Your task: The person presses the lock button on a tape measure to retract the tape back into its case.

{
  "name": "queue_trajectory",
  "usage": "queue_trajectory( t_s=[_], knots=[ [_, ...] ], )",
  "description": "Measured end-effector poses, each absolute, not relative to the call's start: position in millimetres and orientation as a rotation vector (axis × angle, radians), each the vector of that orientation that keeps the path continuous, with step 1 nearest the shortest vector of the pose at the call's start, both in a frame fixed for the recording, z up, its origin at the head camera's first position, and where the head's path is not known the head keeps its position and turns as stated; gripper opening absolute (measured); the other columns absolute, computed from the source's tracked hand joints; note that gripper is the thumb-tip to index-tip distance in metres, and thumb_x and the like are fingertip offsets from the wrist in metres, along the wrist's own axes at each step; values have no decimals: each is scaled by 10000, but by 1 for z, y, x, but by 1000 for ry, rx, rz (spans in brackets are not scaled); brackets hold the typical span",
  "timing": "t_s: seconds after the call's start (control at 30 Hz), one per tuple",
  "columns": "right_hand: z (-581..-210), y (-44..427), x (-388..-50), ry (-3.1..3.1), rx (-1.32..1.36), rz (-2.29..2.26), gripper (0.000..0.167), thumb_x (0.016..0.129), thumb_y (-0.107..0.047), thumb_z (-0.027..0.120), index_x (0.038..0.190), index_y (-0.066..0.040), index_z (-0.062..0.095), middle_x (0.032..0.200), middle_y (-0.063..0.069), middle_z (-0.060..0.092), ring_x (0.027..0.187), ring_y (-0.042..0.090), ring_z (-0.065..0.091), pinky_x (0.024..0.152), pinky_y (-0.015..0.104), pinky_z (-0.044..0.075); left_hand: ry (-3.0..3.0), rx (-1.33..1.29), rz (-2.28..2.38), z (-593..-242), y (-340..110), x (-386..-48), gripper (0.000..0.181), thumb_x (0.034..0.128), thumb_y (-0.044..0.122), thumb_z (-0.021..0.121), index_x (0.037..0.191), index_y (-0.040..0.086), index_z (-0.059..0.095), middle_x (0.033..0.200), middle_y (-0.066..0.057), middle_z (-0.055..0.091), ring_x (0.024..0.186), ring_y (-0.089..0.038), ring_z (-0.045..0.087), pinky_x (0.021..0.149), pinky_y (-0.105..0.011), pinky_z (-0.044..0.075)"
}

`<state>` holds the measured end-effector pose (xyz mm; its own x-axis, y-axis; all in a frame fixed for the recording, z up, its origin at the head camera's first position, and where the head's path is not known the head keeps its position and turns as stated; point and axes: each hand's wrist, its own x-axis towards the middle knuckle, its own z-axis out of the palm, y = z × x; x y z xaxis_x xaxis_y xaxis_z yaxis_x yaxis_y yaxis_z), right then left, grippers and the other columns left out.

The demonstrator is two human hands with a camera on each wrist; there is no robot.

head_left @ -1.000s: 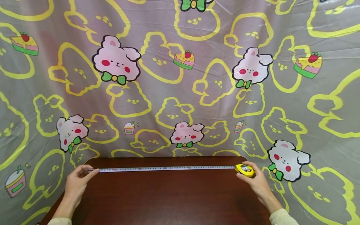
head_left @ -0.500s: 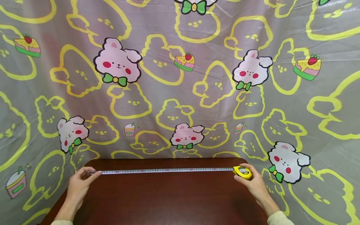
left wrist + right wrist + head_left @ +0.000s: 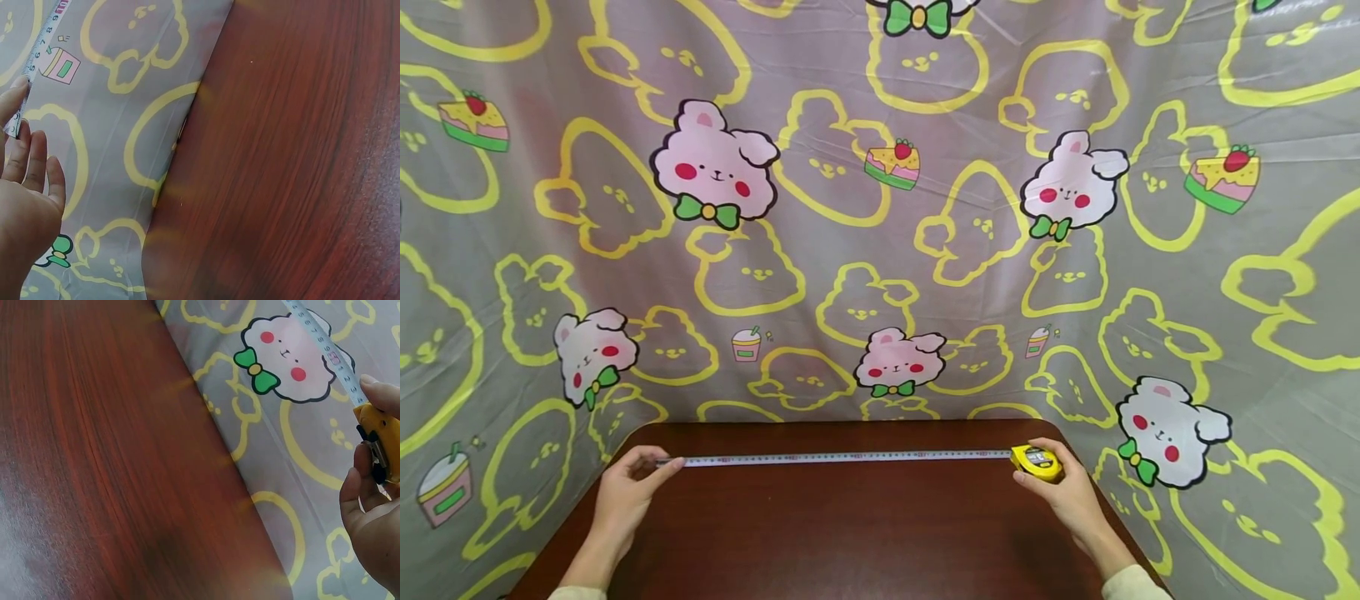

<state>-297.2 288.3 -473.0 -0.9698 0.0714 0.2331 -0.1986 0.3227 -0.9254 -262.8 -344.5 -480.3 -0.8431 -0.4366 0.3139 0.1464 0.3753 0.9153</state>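
Note:
A yellow tape measure [image 3: 1036, 463] sits in my right hand [image 3: 1071, 492], gripped between thumb and fingers. Its white blade [image 3: 850, 457] stretches straight across to the left. At the blade's far end my left hand [image 3: 625, 492] pinches the tip between thumb and fingers. In the left wrist view the thumb lies on the blade [image 3: 39, 47], while the other fingers [image 3: 37, 156] extend beside it. The right wrist view shows the tape measure's case [image 3: 384, 437] with a metal clip, partly cut off by the frame edge, and the blade [image 3: 325, 347] coming out of it.
A dark reddish-brown wooden table [image 3: 850, 533] lies below the hands and the blade. Behind it and at both sides hangs a grey curtain [image 3: 880, 242] printed with rabbits, cakes and cups.
Both hands have come closer together: the left has moved right, and the right with the tape measure has moved left. The stretch of blade between them is shorter.

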Motion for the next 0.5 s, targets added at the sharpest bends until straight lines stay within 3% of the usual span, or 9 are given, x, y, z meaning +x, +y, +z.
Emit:
queue_trajectory(
  t_s=[0.5],
  knots=[
    [-480,277,-299,-2325,119,1732,644,872,-145,862,1415,-94,520,1308,188,531,1008,200,599,800,257,527,-2137,254,-1444,-489,-339,-264,369,866,254,878,1029,-2,669,887,55,655,860,-68,549,707,-180,426]
  ],
)
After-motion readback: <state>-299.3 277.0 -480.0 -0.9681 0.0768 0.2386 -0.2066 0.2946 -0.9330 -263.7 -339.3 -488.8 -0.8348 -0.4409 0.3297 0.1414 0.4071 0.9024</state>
